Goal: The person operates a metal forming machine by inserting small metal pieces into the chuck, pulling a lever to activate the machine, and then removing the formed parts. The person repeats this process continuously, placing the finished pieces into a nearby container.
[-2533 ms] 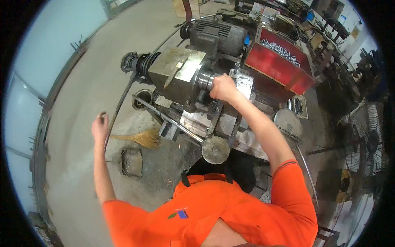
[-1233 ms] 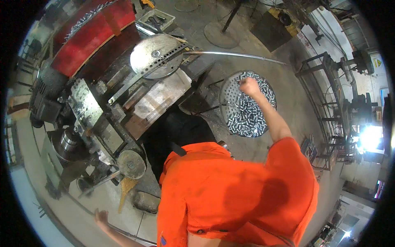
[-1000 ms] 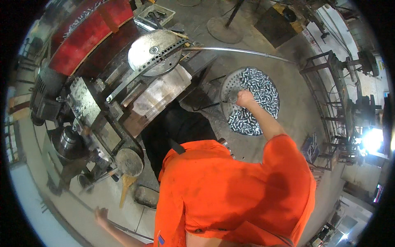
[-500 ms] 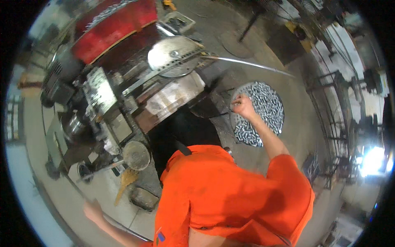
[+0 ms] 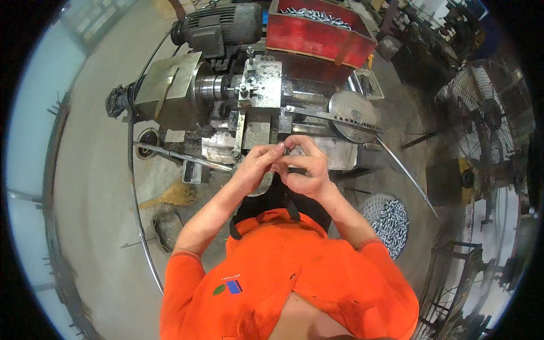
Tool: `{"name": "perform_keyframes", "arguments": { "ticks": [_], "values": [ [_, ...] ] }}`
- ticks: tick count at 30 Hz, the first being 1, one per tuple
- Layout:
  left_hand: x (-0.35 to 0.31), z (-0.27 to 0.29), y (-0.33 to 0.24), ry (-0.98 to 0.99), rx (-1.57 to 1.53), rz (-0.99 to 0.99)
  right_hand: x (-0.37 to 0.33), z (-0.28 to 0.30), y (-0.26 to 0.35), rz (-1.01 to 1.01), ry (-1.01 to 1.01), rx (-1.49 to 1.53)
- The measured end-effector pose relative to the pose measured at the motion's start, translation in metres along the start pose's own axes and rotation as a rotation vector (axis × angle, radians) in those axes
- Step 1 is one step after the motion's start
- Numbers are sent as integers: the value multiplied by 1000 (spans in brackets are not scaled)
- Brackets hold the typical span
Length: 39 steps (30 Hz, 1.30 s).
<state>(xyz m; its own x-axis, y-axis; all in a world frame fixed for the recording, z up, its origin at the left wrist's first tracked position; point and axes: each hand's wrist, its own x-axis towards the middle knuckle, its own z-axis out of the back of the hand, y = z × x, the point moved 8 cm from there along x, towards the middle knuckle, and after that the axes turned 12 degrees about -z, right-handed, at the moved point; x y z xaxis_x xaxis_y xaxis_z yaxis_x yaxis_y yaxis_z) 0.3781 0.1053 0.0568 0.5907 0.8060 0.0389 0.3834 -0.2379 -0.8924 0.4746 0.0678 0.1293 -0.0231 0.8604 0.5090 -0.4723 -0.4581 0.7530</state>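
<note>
My hands meet in front of my chest, just short of the lathe. A small dark metal piece (image 5: 286,151) is pinched between their fingertips, mostly covered by them. My left hand (image 5: 256,165) is closed, its thumb and forefinger on the piece. Bent round its other side are the fingers of my right hand (image 5: 306,169). Beyond them stands the tool post (image 5: 264,84), with the lathe's round spindle nose (image 5: 212,88) to its left. Down to the right, partly behind my right forearm, a round basket (image 5: 371,207) holds many short shiny metal pieces (image 5: 392,226).
A red bin (image 5: 314,41) of metal pieces stands at the back, beside a motor (image 5: 221,29). A round metal disc (image 5: 352,113) and a long rod (image 5: 409,180) lie right. Left are a bar (image 5: 181,156) and a yellow brush (image 5: 177,195). A fan (image 5: 481,110) stands far right.
My right hand has come from the basket to the front of my chest. My left hand has moved in from the lower left to meet it. The view has turned toward the lathe.
</note>
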Motion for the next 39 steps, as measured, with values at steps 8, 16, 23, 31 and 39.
{"name": "perform_keyframes", "arguments": {
  "ticks": [8,16,23,31,39],
  "values": [
    [2,28,-29,-40,693,-79,12,-18,9,152,188,-169],
    [-20,71,-62,43,787,-112,49,-51,12,217,430,-238],
    [-218,244,-176,-849,1422,-119,150,-125,-20,260,422,-551],
    [-343,264,-103,-1041,1322,199,186,-180,-100,-82,527,-600],
    [-328,258,-101,-1059,1656,398,190,-193,-87,-98,692,-591]
  ]
}}
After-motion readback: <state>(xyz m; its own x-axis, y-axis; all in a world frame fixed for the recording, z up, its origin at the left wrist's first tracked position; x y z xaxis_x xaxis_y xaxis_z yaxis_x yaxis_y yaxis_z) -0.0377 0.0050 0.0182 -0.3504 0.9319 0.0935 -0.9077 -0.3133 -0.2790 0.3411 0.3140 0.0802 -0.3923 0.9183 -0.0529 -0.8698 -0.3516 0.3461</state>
